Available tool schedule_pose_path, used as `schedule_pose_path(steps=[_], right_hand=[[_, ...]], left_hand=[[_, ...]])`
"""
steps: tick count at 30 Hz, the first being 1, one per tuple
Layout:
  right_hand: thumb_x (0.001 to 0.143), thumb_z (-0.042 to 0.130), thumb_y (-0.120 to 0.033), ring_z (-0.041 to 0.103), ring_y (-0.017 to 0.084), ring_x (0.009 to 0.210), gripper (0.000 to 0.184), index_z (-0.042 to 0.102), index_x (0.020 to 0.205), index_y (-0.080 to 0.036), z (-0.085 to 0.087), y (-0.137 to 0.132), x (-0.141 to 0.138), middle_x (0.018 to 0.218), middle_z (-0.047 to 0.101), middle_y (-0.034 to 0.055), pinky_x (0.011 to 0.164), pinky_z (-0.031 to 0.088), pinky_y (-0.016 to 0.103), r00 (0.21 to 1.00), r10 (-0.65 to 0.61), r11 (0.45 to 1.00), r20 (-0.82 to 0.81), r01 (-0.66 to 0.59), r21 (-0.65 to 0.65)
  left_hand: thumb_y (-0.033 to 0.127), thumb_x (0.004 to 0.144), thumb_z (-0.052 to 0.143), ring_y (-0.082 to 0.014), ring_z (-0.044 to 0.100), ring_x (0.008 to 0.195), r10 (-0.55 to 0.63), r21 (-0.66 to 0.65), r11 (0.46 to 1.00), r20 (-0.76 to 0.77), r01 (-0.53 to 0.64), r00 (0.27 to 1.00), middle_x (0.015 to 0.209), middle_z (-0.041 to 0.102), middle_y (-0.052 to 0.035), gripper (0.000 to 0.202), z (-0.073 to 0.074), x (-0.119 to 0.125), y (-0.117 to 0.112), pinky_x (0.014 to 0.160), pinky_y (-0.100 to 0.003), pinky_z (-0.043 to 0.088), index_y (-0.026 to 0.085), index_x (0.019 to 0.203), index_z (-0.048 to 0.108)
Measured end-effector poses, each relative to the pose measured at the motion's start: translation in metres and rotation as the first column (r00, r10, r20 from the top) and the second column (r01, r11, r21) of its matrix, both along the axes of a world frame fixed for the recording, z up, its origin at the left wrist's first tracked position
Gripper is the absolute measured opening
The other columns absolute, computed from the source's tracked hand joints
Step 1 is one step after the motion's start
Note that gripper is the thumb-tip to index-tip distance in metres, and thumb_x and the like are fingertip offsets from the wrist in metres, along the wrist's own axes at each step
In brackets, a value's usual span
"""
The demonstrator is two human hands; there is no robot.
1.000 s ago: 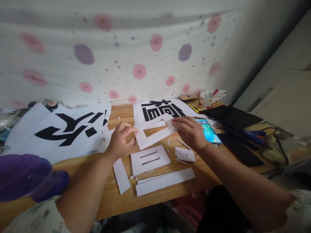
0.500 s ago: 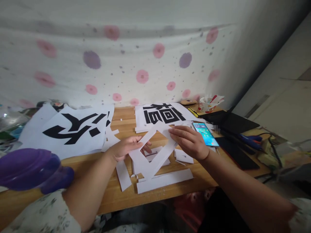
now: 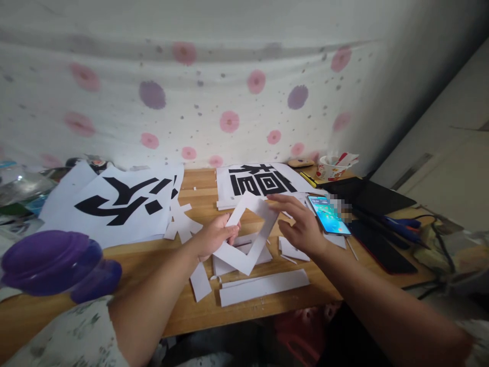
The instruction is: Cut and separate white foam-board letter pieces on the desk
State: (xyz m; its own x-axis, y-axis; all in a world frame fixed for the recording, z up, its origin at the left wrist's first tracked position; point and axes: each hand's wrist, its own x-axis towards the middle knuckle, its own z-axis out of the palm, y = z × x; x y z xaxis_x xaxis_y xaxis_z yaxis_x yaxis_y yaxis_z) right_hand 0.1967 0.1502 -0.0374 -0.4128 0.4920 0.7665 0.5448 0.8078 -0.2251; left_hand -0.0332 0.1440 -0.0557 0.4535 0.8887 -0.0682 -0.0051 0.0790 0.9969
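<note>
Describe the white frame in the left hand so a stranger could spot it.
Find the wooden table before the flowered curtain. Over its middle, the left hand grips the white frame. Unlike the paper strip lying nearer the front edge, it is held up, with one big four-sided opening.

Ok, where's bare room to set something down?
The brown wooden tabletop is mostly bare between the white black-lettered paper sheets and between the glossy purple object and left forearm. Crowded: around the white paper frame, amid white paper pieces.

White paper frame (image 3: 237, 259) — four-sided, large opening through its middle, tilted, held in the left hand (image 3: 217, 235)
</note>
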Motion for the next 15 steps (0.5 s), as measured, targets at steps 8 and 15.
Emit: schedule_pose_path(steps=[8,15], right_hand=[[0.077,0.055,-0.016,0.063,0.028,0.1,0.055,0.046,0.131,-0.021,-0.001,-0.003,-0.025,0.118,0.062,0.0129,0.082,0.053,0.045,0.962,-0.246,0.952,0.119,0.263,-0.157],[0.075,0.057,-0.015,0.062,0.026,0.104,0.053,0.051,0.127,-0.021,-0.003,0.004,-0.017,0.119,0.063,0.0113,0.087,0.053,0.042,0.971,-0.217,0.966,0.103,0.229,-0.119]], left_hand=[[0.038,0.078,0.057,-0.0086,0.038,0.05,-0.026,0.019,0.999,-0.02,0.026,0.999,0.057,0.046,0.0052,0.022,0.004,0.012,-0.014,0.049,-0.022,0.029,0.018,0.082,0.049],[0.049,0.079,0.057,-0.0085,0.04,0.049,0.005,-0.151,0.988,0.19,0.024,0.982,0.055,0.046,0.0052,0.031,-0.002,0.015,-0.015,0.049,-0.022,0.033,0.019,0.079,0.049]])
